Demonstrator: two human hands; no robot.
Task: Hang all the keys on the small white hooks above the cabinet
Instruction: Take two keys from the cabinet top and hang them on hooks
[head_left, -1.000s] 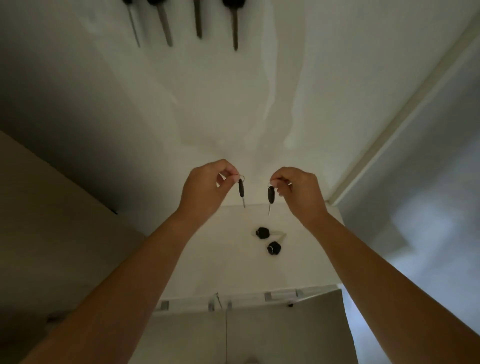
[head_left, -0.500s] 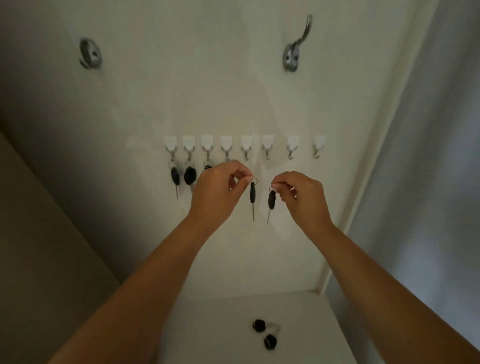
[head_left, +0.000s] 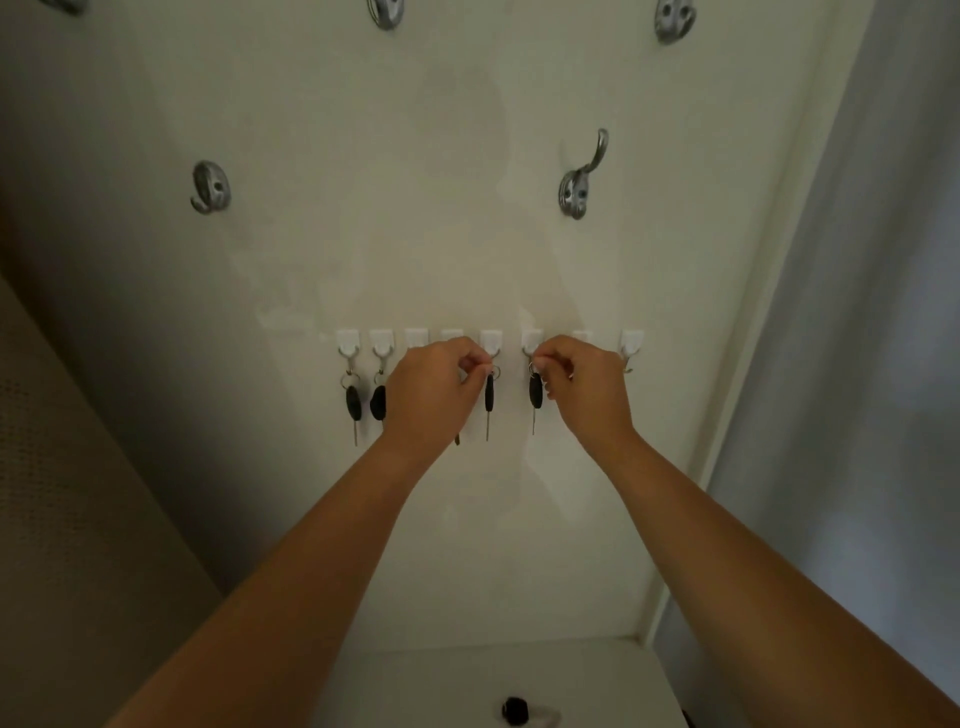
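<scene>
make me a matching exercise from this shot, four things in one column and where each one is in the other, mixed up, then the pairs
Things:
1. left hand
2. right hand
3. leftmost key
4. loose key

Places:
A. lying on the cabinet top
B. hanging from the first white hook
C. pinching a key ring at the sixth white hook
D. pinching a key ring at the fifth white hook

Pairs: 1-D, 2-C, 3-B, 4-A

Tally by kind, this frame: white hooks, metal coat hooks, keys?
White hooks: 8
Metal coat hooks: 5, one cut off at the top-left edge
Keys: 6 showing (3 hanging, 1 in left hand, 1 in right hand, 1 on cabinet)
Total: 19
</scene>
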